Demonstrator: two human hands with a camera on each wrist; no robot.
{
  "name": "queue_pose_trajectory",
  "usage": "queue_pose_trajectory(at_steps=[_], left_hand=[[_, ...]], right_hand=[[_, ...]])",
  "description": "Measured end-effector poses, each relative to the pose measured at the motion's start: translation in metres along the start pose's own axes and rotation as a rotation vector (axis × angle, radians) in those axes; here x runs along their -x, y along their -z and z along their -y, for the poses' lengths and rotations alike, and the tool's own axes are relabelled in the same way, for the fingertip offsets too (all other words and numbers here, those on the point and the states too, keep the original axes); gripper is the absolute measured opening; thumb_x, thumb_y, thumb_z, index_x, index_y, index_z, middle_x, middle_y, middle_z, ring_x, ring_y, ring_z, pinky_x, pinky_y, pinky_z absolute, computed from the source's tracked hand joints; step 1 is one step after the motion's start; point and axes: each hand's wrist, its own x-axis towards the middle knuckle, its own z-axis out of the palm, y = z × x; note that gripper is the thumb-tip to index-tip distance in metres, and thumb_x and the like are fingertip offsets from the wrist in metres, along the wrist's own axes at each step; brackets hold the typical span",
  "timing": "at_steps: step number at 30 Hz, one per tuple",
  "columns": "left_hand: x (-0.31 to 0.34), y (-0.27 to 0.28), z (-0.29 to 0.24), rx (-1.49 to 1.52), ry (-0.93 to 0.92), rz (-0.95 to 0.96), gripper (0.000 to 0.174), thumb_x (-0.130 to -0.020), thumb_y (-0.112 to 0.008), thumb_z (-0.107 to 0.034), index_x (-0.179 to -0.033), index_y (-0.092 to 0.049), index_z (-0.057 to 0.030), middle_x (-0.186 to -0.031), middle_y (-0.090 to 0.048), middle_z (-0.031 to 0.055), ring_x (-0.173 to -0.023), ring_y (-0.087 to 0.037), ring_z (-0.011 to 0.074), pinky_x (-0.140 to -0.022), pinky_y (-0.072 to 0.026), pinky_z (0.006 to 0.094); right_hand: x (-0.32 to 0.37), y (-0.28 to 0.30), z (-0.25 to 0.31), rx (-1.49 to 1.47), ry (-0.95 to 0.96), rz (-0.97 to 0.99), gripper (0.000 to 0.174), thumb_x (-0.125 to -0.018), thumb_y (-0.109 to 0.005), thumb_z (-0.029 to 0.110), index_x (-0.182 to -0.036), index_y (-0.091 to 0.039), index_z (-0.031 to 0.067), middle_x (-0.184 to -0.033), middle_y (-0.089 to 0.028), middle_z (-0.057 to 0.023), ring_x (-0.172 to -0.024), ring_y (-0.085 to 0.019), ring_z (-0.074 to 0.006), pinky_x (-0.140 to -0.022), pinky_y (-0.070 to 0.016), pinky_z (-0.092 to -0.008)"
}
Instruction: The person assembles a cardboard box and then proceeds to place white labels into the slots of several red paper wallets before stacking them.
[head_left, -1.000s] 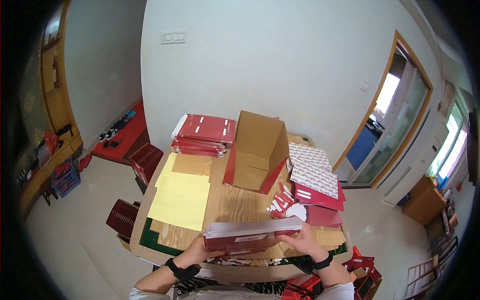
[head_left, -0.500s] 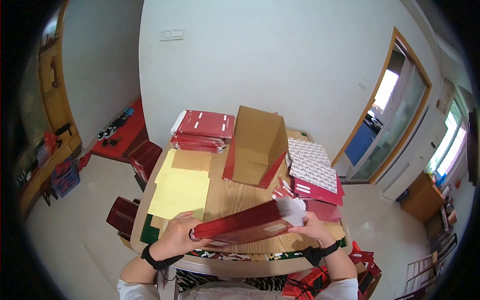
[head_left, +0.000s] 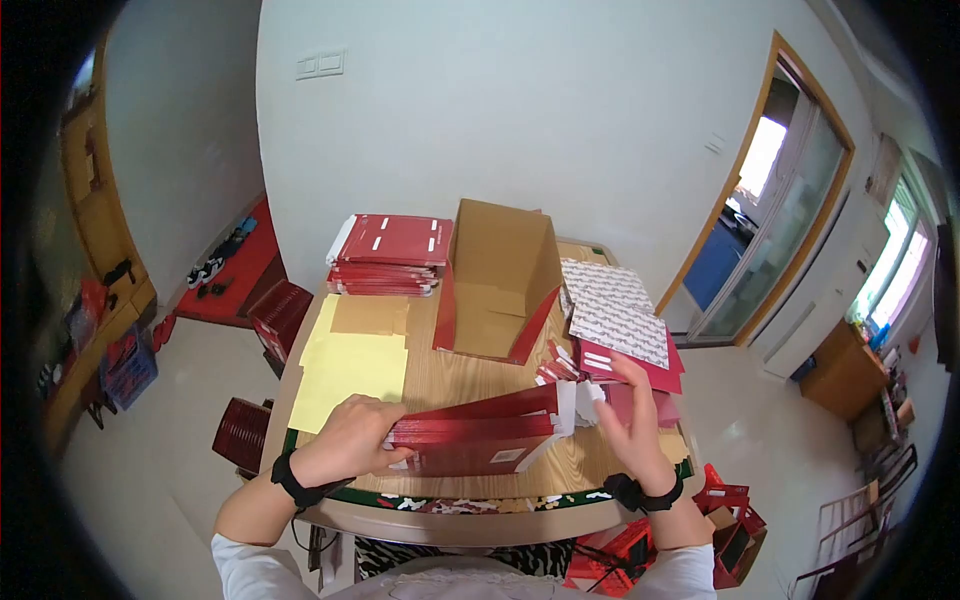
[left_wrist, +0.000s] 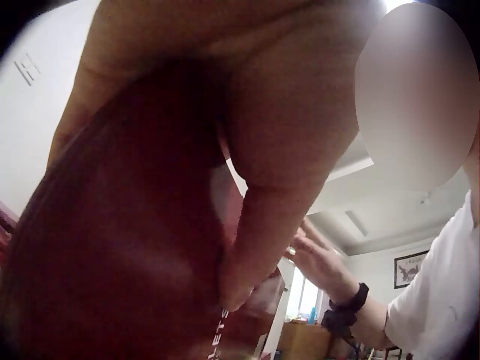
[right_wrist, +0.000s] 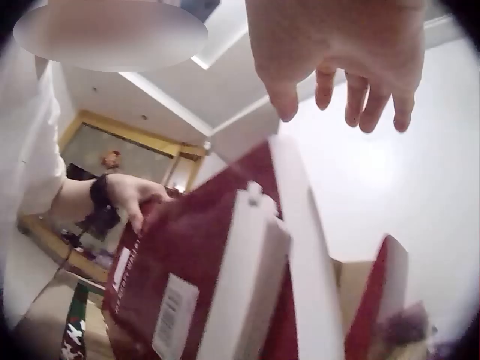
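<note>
A bundle of flat red cartons (head_left: 470, 455) with white end flaps stands on edge over the front of the table. My left hand (head_left: 350, 440) grips its left end, thumb on the near face and fingers behind. In the right wrist view a barcode label shows on the bundle's red face (right_wrist: 176, 319), beside its white flaps (right_wrist: 251, 277). My right hand (head_left: 637, 425) is off the bundle, fingers extended, just beyond the right end. The right wrist view shows those fingers (right_wrist: 358, 101) spread above the flaps, holding nothing.
An open brown-lined red box (head_left: 500, 270) stands at mid-table. Stacked red cartons (head_left: 400, 240) are to its left, with yellow sheets (head_left: 350, 375) in front of them. Patterned white sheets (head_left: 620, 330), red card and small red-and-white scraps (head_left: 553, 365) lie to the right.
The bundle has turned from white edges up to red edges up, its white flaps now at the right end. My right hand has let go of that end; my left still grips.
</note>
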Motion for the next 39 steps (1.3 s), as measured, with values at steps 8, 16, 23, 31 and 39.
queue_pose_trajectory(at_steps=[8, 16, 23, 31, 39], left_hand=[[-0.005, 0.007, -0.001, 0.002, 0.063, 0.088, 0.038, -0.071, -0.072, -0.03, -0.094, -0.059, -0.0035, -0.081, -0.063, 0.0182, -0.083, -0.059, 0.0361, -0.077, -0.0453, 0.0421], [0.031, -0.017, 0.029, 0.781, 0.214, -0.274, 0.049, -0.067, -0.081, -0.015, -0.109, -0.059, -0.0021, -0.086, -0.064, 0.0065, -0.089, -0.061, 0.0197, -0.084, -0.047, 0.0319], [0.046, -0.026, 0.011, 0.677, 0.264, -0.205, 0.035, -0.074, -0.075, -0.009, -0.103, -0.059, 0.0021, -0.099, -0.063, 0.0084, -0.092, -0.06, 0.0141, -0.082, -0.0479, 0.0277], [0.035, -0.072, 0.011, 0.821, 0.25, -0.238, 0.078, -0.077, -0.074, -0.013, -0.137, -0.025, -0.0009, -0.12, -0.051, 0.0188, -0.108, -0.054, 0.0242, -0.09, -0.0454, 0.0331], [0.034, -0.04, -0.024, 0.015, 0.014, -0.538, 0.072, -0.067, -0.077, -0.019, -0.131, -0.044, -0.0142, -0.13, -0.044, 0.0163, -0.121, -0.041, 0.0358, -0.103, -0.0266, 0.0535]], right_hand=[[-0.015, -0.041, 0.054, 0.573, 0.362, 0.597, 0.067, -0.067, -0.075, 0.031, -0.124, -0.049, 0.0076, -0.096, -0.056, -0.0098, -0.096, -0.055, -0.0272, -0.096, -0.0325, -0.0517], [-0.003, -0.061, 0.022, 0.418, 0.35, 0.557, 0.047, -0.074, -0.069, 0.029, -0.113, -0.054, 0.0075, -0.081, -0.055, -0.0083, -0.075, -0.057, -0.0287, -0.068, -0.0455, -0.0385], [-0.01, -0.043, 0.03, 0.421, 0.255, 0.589, 0.046, -0.07, -0.072, 0.027, -0.109, -0.054, 0.0089, -0.086, -0.055, -0.0087, -0.083, -0.056, -0.0279, -0.073, -0.0453, -0.0354], [0.0, -0.048, 0.026, 0.603, 0.292, 0.554, 0.054, -0.067, -0.074, 0.033, -0.11, -0.054, 0.0084, -0.091, -0.055, -0.0089, -0.094, -0.053, -0.026, -0.096, -0.0328, -0.0458], [-0.005, -0.051, 0.038, 0.58, 0.283, 0.651, 0.058, -0.073, -0.07, 0.037, -0.118, -0.05, 0.0067, -0.102, -0.057, -0.0115, -0.099, -0.054, -0.0278, -0.1, -0.0297, -0.0481]])
